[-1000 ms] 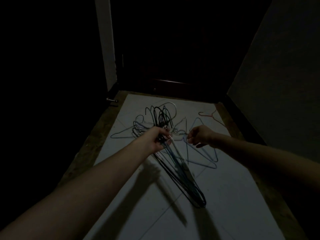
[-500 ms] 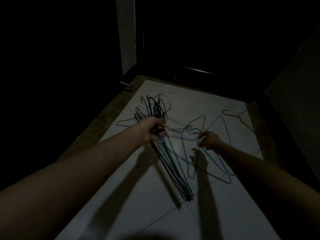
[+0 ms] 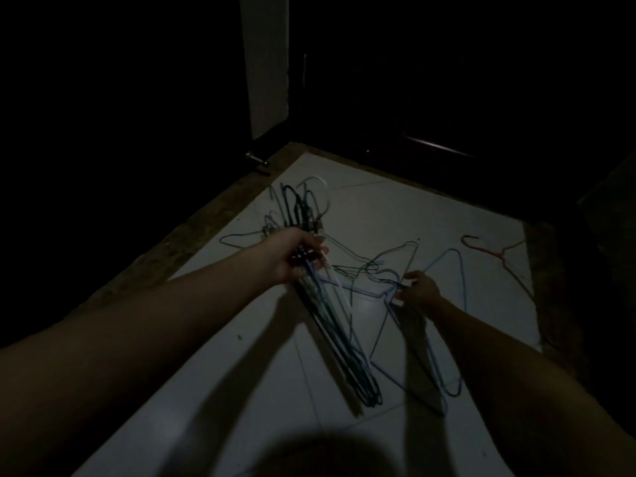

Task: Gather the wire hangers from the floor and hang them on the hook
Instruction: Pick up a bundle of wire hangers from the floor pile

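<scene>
Your left hand (image 3: 296,258) still grips bundle of dark wire hangers (image 3: 339,335), tips on pale tiled floor (image 3: 395,215). Your right hand (image 3: 418,290) has dropped lower, now pinching loose blue wire hanger (image 3: 461,287). Red wire hanger (image 3: 499,256) remains apart. Hook unseen; gathering continues.

Bundle of hangers (image 3: 339,342): thin dark green, blue and black wire, gathered at the necks in the left hand (image 3: 296,256), hooks fanned out beyond the knuckles, bodies trailing down to the pale floor below it. Loose blue hangers (image 3: 451,304): tangled flat just beside the right hand (image 3: 418,292), fingers on one wire. Red hanger (image 3: 499,256): flat, alone, well apart beyond the right hand.
</scene>
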Action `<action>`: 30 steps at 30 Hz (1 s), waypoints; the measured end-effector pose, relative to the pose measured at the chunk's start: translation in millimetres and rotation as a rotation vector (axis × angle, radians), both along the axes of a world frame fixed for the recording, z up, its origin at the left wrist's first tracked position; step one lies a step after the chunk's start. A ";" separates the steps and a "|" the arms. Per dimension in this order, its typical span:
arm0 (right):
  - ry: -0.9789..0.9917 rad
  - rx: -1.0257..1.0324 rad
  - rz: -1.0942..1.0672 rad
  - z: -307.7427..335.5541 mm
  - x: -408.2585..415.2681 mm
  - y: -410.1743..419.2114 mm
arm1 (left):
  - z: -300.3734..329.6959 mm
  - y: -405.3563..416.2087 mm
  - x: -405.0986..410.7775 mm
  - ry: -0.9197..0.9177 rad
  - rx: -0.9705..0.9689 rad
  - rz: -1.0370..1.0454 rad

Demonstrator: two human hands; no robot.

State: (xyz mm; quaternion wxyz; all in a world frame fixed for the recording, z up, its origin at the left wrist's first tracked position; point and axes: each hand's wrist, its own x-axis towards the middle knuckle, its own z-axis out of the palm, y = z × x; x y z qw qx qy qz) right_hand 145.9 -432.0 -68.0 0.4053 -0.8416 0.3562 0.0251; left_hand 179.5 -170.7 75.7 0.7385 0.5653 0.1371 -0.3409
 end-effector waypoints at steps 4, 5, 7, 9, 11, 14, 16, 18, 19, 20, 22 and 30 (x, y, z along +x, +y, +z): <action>0.058 -0.100 0.033 -16.8 5.4 -5.8 | -7.9 -15.9 -11.2 0.016 0.023 -0.005; 0.052 -0.079 0.042 -20.6 6.1 -6.2 | -9.3 -18.7 -13.2 0.015 0.037 -0.018; 0.028 -0.037 0.052 -27.3 7.4 -8.8 | -8.3 -22.9 -15.0 -0.006 0.075 -0.035; 0.010 -0.031 0.083 -33.1 8.9 -14.3 | -4.2 -25.1 -16.8 -0.025 0.105 -0.045; 0.021 -0.030 0.084 -35.9 5.2 -19.7 | 1.3 -25.5 -18.1 -0.058 0.129 -0.055; -0.013 -0.032 0.077 -40.1 0.7 -24.6 | 3.7 -21.7 -18.0 -0.083 0.160 -0.061; -0.025 -0.021 0.047 -41.1 -0.5 -24.4 | 2.9 -19.6 -15.7 -0.091 0.162 -0.075; -0.051 0.001 0.013 -39.3 -2.5 -21.3 | 1.4 -18.1 -12.5 -0.088 0.170 -0.074; -0.065 -0.002 -0.003 -37.5 -4.0 -21.7 | 1.7 -18.8 -10.9 -0.087 0.173 -0.072; -0.075 -0.013 -0.018 -33.6 -5.5 -22.7 | 2.7 -20.0 -9.3 -0.087 0.175 -0.073; -0.090 -0.027 -0.051 -24.5 -10.1 -26.1 | 4.6 -21.6 -8.0 -0.088 0.194 -0.090; -0.135 -0.013 -0.017 17.0 -12.7 -36.8 | -0.3 -32.4 -3.6 -0.096 0.190 -0.208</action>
